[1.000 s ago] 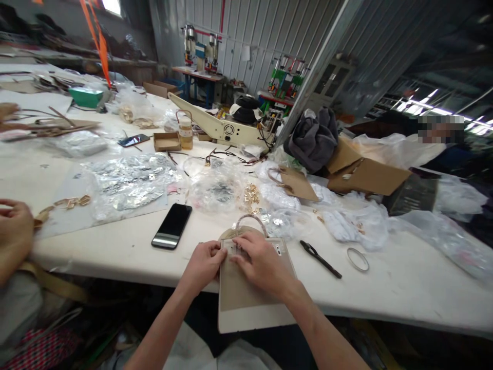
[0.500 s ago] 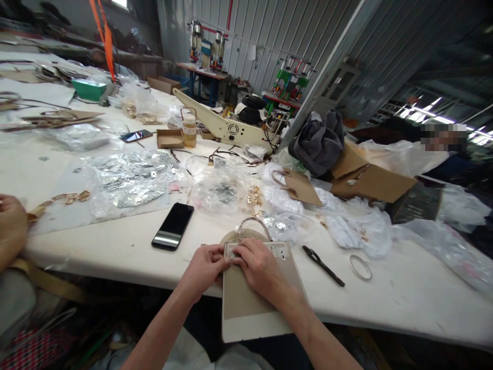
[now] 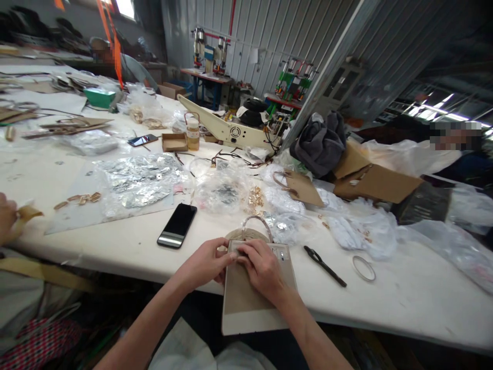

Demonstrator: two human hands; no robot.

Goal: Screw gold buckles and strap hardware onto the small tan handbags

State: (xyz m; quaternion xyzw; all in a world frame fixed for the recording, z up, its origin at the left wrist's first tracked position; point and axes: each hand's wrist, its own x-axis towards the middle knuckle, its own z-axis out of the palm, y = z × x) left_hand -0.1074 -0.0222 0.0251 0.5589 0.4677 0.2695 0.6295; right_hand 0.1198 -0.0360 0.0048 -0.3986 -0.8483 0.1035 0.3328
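Note:
A beige bag panel [image 3: 254,308] lies over the table's front edge, its lower part overhanging towards me. My left hand [image 3: 210,261] grips its upper left edge, thumb on top and fingers partly hidden behind. My right hand [image 3: 262,270] rests on the panel with bent fingers pressed together near the same corner; whatever is between them is too small or hidden to make out. A small shiny metal piece [image 3: 283,255] sits at the panel's upper right. Just beyond the panel rises a curved handle [image 3: 259,221].
Left of my hands lies a black phone [image 3: 177,225]. To the right are a dark slim tool [image 3: 325,265] and a roll of tape [image 3: 363,268]. Gold fittings [image 3: 256,198] and plastic bags of metal plates [image 3: 140,177] lie farther back. Another person's hand [image 3: 6,218] is at far left.
The view has shifted slightly. My two hands stay at the panel's upper left corner, with small finger movements. At far left, the other person's hand and strip have drawn back from the gold buckles.

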